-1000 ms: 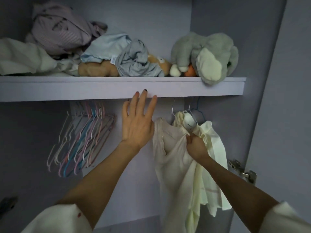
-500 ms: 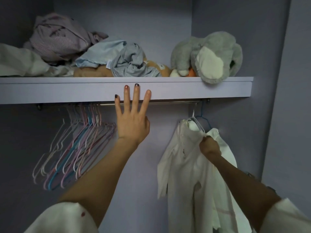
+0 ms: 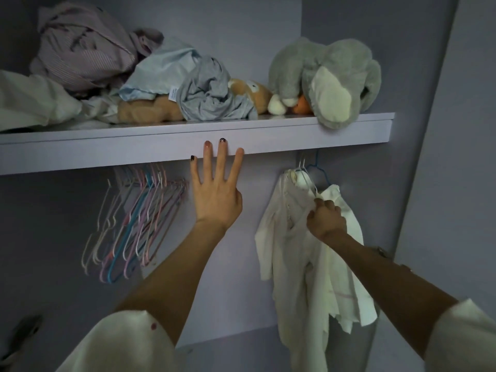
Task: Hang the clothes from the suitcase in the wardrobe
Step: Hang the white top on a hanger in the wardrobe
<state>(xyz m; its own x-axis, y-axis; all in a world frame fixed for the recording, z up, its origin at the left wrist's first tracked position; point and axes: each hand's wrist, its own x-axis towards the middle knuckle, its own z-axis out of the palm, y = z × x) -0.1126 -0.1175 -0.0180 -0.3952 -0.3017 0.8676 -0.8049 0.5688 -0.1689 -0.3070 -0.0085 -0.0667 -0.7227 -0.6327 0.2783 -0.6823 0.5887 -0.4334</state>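
Progress looks partial: one cream garment (image 3: 300, 253) already hangs from a white hanger (image 3: 308, 181) hooked up under the shelf (image 3: 107, 151) at the wardrobe's right end. Her right hand (image 3: 326, 221) is curled around the cloth and the hanger arm at the shoulder, probably straightening it. Her left hand (image 3: 217, 194) is spread flat, fingers straight, fingertips (image 3: 222, 146) over the shelf's front edge, holding nothing. A bunch of empty hangers (image 3: 134, 224) waits at the left, so I'd guess more clothes remain; the suitcase is out of sight. A small white label (image 3: 173, 93) shows on the blue cloth (image 3: 161, 71) up top, its print too tiny to read.
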